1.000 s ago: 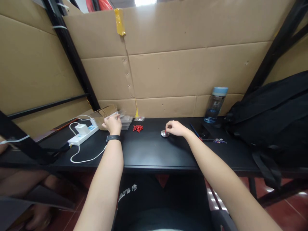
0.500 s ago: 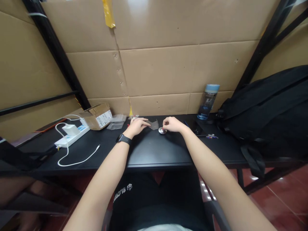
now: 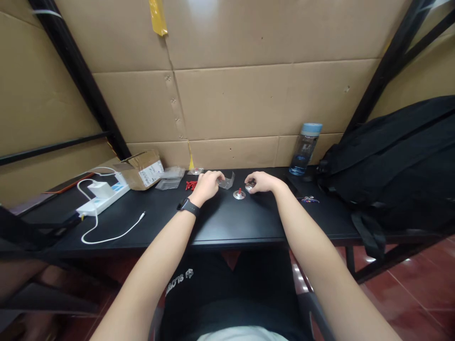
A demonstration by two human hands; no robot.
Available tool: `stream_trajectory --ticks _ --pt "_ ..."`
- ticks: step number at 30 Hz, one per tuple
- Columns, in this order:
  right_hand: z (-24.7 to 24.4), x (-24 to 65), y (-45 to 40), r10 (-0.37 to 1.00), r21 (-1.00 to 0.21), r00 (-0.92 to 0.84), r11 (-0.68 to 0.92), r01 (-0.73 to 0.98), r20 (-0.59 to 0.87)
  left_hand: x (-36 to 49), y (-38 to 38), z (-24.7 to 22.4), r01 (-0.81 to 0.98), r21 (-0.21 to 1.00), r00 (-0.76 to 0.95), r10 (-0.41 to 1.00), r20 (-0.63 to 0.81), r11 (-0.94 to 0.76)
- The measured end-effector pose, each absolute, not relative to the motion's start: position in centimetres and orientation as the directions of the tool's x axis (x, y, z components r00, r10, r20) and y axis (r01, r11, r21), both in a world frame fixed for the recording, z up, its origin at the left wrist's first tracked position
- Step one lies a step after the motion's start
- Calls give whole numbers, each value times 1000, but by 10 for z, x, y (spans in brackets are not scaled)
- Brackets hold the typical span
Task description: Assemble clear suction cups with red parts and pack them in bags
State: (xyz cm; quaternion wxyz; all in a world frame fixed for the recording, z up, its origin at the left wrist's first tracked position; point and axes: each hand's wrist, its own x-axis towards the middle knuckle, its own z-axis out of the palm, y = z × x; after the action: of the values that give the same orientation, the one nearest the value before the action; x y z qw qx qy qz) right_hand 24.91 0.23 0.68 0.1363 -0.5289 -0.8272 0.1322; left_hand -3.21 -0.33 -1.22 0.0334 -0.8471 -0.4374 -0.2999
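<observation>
My left hand (image 3: 208, 185) has its fingers curled at the left edge of a small clear plastic bag (image 3: 228, 182), seemingly pinching it. My right hand (image 3: 262, 182) is closed on a clear round suction cup (image 3: 249, 186), partly hidden by the fingers. Between the hands, another clear suction cup (image 3: 240, 195) lies on the black table with a small red piece standing at its centre. Just left of my left hand is a pile of small red pieces (image 3: 190, 185). Behind that pile sits a further clear disc (image 3: 195, 171).
At left stand an opened cardboard box (image 3: 142, 173), flat plastic bags (image 3: 170, 177) and a white power strip (image 3: 106, 196) with a cable. To the right are a water bottle (image 3: 305, 149), small coloured items (image 3: 310, 199) and a black backpack (image 3: 394, 166). Cardboard walls the back.
My right hand has left the suction cup with the red piece and now holds another one slightly to the right. My left fingers have curled in, and the red pile shows more.
</observation>
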Motion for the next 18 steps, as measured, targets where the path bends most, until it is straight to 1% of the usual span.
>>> stream_trajectory --ticks 2,4,8,10,12,14,16,18 --pt "5 253 4 913 -365 -406 394 843 46 -45 1 -8 773 260 372 745 554 -579" --pt "5 255 5 913 -371 -405 390 843 39 -64 7 -5 814 275 302 777 552 -512" --pt "5 254 5 911 -362 -409 400 842 54 -100 15 -2 914 264 146 856 497 -309" --pt "5 254 4 911 -358 -409 402 843 58 -111 17 -2 947 248 83 899 429 -206" --pt "5 255 4 910 -361 -409 402 841 61 -116 18 -4 964 222 71 943 325 -149" --pt "5 255 4 910 -372 -410 404 836 67 -117 19 -6 969 206 90 967 238 -140" --pt "5 256 3 907 -379 -413 410 830 75 -114 20 -9 969 195 108 970 216 -151" --pt "6 255 3 906 -382 -415 414 826 84 -110 20 -11 970 178 119 963 241 -164"
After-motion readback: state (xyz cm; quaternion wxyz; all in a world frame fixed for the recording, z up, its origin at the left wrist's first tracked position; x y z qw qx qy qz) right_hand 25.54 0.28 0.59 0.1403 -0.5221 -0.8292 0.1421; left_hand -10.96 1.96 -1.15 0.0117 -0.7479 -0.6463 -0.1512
